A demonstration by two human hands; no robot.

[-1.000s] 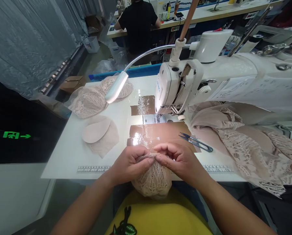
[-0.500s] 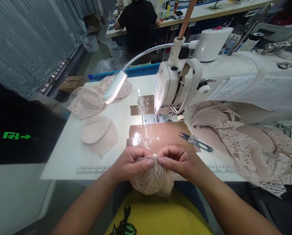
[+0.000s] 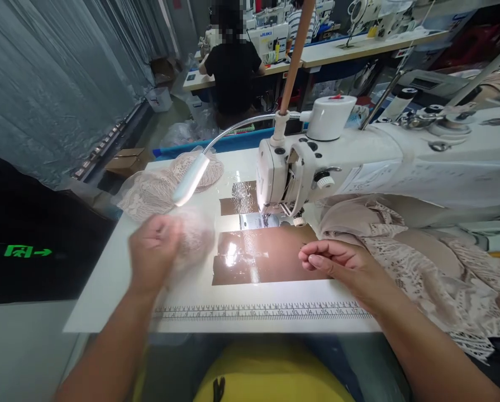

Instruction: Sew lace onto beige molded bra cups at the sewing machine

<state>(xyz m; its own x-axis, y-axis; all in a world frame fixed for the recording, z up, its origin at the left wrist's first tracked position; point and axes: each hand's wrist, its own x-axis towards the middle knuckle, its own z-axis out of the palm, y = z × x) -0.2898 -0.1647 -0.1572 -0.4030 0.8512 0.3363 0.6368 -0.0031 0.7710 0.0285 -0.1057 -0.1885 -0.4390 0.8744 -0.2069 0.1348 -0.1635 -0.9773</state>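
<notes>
My left hand (image 3: 154, 251) is blurred by motion over the left part of the white sewing table (image 3: 107, 290). It carries a beige lace cup piece (image 3: 195, 237) toward the stack of lace pieces (image 3: 149, 192) at the back left. My right hand (image 3: 337, 261) rests over the shiny brown tape patch (image 3: 258, 254) in front of the sewing machine (image 3: 300, 173). Its fingers are loosely curled, with nothing visible in them. The snips seen earlier are hidden under it.
A heap of beige lace fabric (image 3: 425, 262) lies right of the machine. A gooseneck lamp (image 3: 189, 181) hangs over the table. A printed ruler (image 3: 258, 312) runs along the front edge. A person in black (image 3: 233, 67) sits at a far bench.
Both hands held the lace cup at the table's front edge. Now the left hand has swung it left and back, and the right hand has let go and moved forward.
</notes>
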